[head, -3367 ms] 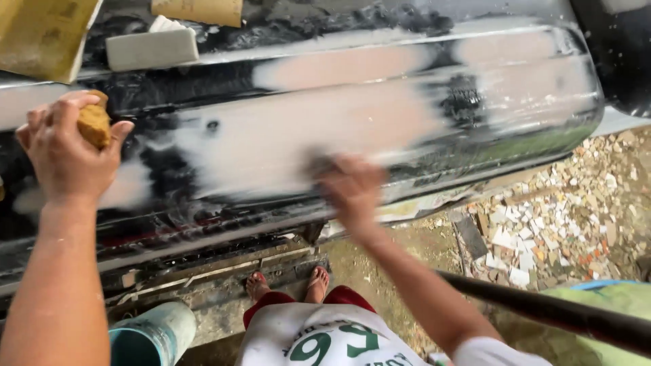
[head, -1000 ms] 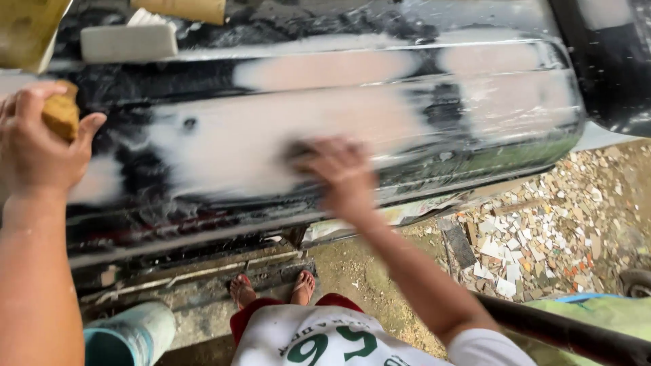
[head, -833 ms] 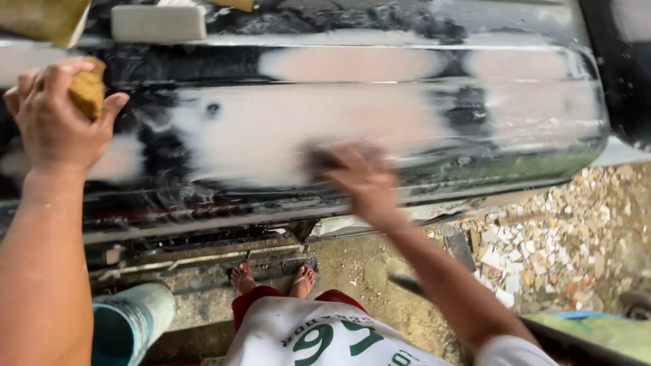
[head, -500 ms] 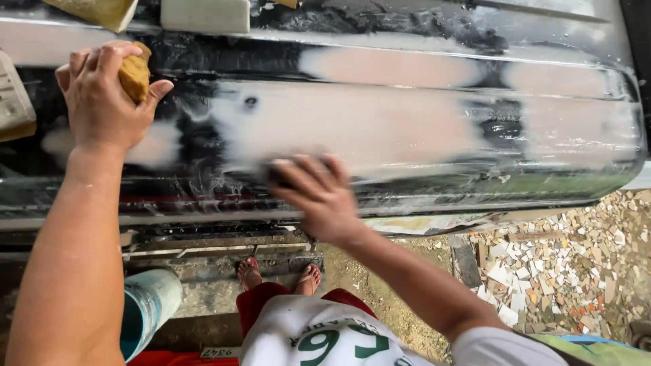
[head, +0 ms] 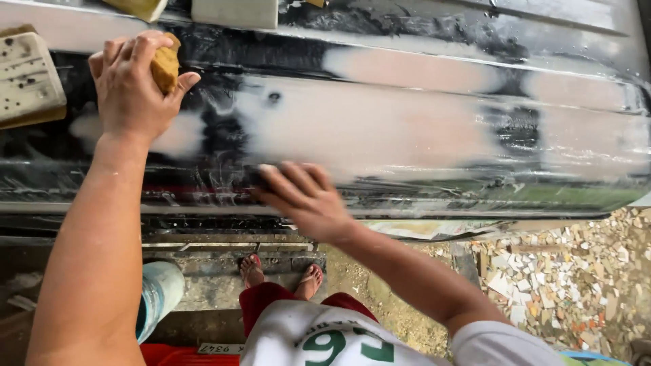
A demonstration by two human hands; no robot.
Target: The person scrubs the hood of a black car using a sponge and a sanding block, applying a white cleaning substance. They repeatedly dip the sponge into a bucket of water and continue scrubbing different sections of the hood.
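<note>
Far left edge: pale rectangular sanding block (head: 27,74), speckled with dark spots, lying on the panel.

Left: left hand (head: 132,85), fingers curled and pinching a small yellow-brown sponge (head: 165,66), held against the upper part of the black car body panel (head: 420,47).

Far, top centre: light grey rectangular block (head: 234,12) resting on the panel's upper edge.

Centre: right hand (head: 305,196), fingers spread flat, pressed on the wet lower part of the panel; whether anything lies under the palm cannot be told.

Centre to right: broad pale pinkish filler patches (head: 380,129) across the panel.

Near centre: feet in sandals (head: 278,274).

Near right: ground of broken tile pieces (head: 563,285).
</note>
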